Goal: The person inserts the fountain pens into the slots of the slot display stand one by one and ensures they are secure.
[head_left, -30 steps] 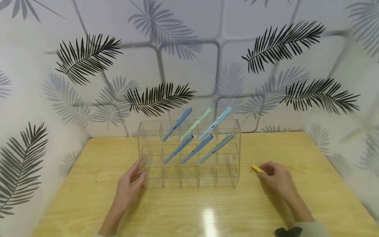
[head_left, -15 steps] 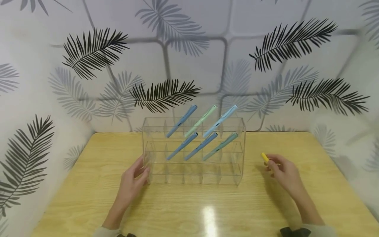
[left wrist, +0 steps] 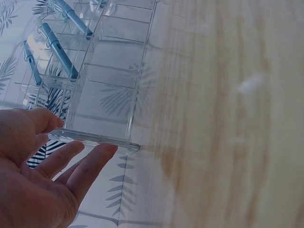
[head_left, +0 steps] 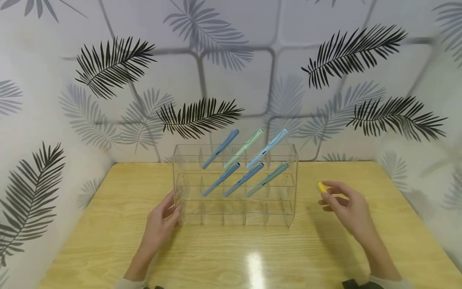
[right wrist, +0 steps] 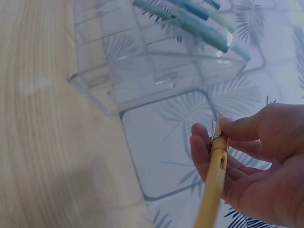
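Note:
A clear acrylic pen rack (head_left: 235,206) stands on the table, with tiers of compartments. My left hand (head_left: 161,224) holds its left side panel; in the left wrist view the thumb is on one face and the fingertips (left wrist: 108,149) on the other. Several blue and green pens lean in the top and middle tiers, among them a dark green pen (head_left: 268,179) at the right of the middle one. Right of the rack, my right hand (head_left: 348,208) pinches a yellow pen (right wrist: 216,175) above the table. In the head view only the pen's end shows; the right wrist view reveals its clip and barrel.
The wooden table (head_left: 216,257) reaches back to a wall (head_left: 231,80) covered in leaf-patterned sheeting. The rack's lowest tier, at the front, holds no pens. A bright light reflection lies on the tabletop near the front.
My right hand has lifted the yellow pen off the table and tilted it more upright. The left hand keeps its hold on the rack. The head view has shifted slightly.

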